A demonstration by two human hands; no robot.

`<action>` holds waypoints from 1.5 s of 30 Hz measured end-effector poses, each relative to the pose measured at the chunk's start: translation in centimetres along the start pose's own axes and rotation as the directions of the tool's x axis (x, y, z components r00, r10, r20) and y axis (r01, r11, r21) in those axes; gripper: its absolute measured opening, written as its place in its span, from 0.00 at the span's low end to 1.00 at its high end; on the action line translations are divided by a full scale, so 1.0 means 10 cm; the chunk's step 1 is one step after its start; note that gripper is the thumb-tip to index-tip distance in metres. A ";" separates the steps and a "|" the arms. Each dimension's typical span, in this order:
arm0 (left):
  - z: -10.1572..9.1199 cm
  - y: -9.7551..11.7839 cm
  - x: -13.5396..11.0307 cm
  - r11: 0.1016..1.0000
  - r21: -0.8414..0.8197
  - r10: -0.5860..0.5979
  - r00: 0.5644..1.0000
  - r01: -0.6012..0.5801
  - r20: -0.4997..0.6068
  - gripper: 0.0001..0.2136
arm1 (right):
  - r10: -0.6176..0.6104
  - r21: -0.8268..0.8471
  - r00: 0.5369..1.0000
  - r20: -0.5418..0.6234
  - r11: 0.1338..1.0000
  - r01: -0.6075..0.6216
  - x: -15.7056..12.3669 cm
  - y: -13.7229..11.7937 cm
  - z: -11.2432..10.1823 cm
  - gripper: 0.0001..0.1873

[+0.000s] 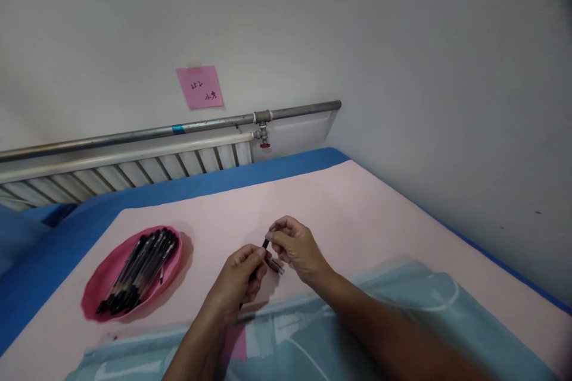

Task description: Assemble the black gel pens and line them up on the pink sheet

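Head view showed me a slim dark pen (265, 244) in the grip, tilted, its upper end pinched between the fingertips of the right hand (297, 247) and its lower part clamped by the left hand (241, 274). Just below the pinch sat a dark piece (274, 265) with a clear end; I couldn't tell whether it was held or lay on the pink mat (214, 214). Well left of the grip, a pink bowl (100, 277) held a bundle of pens (147, 268); on the near side lay a blue-green cloth (402, 289). I judged the small fingertip contact the main risk: an off-line twist might have let the pen slip, and a brush against that piece, if loose, could have knocked it onto the cloth.
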State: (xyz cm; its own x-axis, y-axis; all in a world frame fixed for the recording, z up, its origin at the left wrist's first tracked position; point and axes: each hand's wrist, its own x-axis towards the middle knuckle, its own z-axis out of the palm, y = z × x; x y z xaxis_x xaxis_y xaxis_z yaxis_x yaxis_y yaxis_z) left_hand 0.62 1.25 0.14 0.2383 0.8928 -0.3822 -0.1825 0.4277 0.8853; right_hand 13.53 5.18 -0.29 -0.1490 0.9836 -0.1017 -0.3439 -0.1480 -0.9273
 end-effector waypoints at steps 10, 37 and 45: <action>-0.25 0.06 0.05 0.949 0.313 0.028 0.983 0.031 -0.181 0.13 | -0.201 0.101 0.888 -0.413 0.959 0.265 0.36 -0.33 -0.54 0.10; -0.94 0.21 0.01 0.590 0.752 0.284 0.796 0.295 -0.535 0.09 | 0.138 -0.253 0.990 0.030 0.959 -0.126 0.05 0.18 0.05 0.06; -0.83 0.18 0.02 0.136 0.822 0.247 0.785 0.552 -0.568 0.15 | 0.110 -0.388 0.990 0.091 0.919 -0.066 0.02 0.20 0.07 0.07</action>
State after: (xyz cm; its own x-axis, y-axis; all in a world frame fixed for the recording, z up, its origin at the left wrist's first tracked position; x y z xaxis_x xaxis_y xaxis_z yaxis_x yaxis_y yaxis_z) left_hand -7.53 3.39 -0.56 -0.3999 0.8868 -0.2318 0.8914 0.4352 0.1269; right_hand 12.20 5.02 -1.93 -0.2700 0.9478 -0.1695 0.0530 -0.1611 -0.9855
